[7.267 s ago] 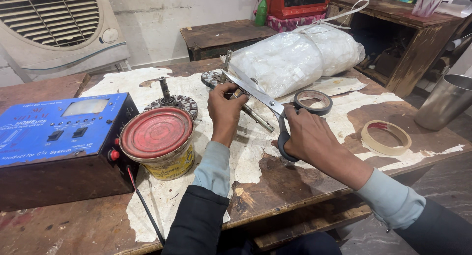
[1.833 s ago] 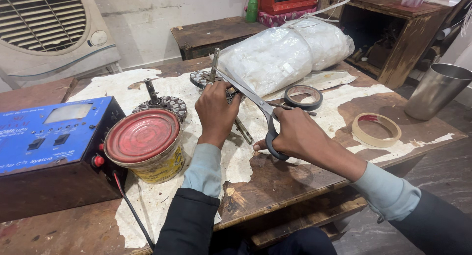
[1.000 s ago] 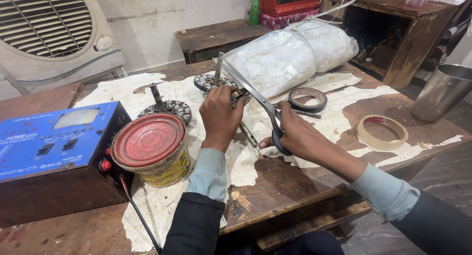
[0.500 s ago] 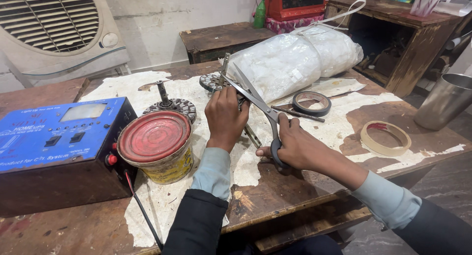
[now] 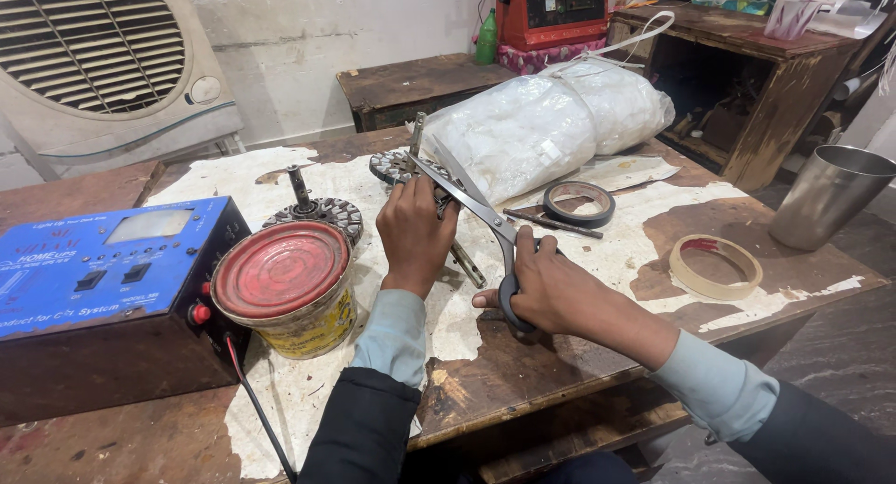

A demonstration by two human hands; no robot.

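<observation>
1. Worn brown wood makes up the counter (image 5: 747, 288), its top patched with torn, peeling white paper.
2. At the middle of the counter lie the scissors (image 5: 476, 209): long steel blades, slightly parted, pointing up and away, with dark handle loops.
3. Right hand (image 5: 551, 293): its grip is closed around the scissors' handles, fingers through the loops, the hand resting on the counter.
4. Left hand (image 5: 415, 232): just left of the scissors, its grip is curled shut over a small metal part (image 5: 464, 263); what exactly it pinches is hidden by the fingers.
5. Beyond the scissors' tips sits 1 round wound metal disc (image 5: 394, 167), and further left a 2nd one with an upright shaft (image 5: 313, 213).
6. Left of the scissors stands a yellow tin with a red lid (image 5: 285, 288), touching a blue electrical box (image 5: 103, 288).
7. Right of the scissors lie a black tape roll (image 5: 579, 202) and, further right, a tan tape roll (image 5: 716, 266).
8. Behind the scissors rests a bulging white plastic bag (image 5: 551, 125).
</observation>
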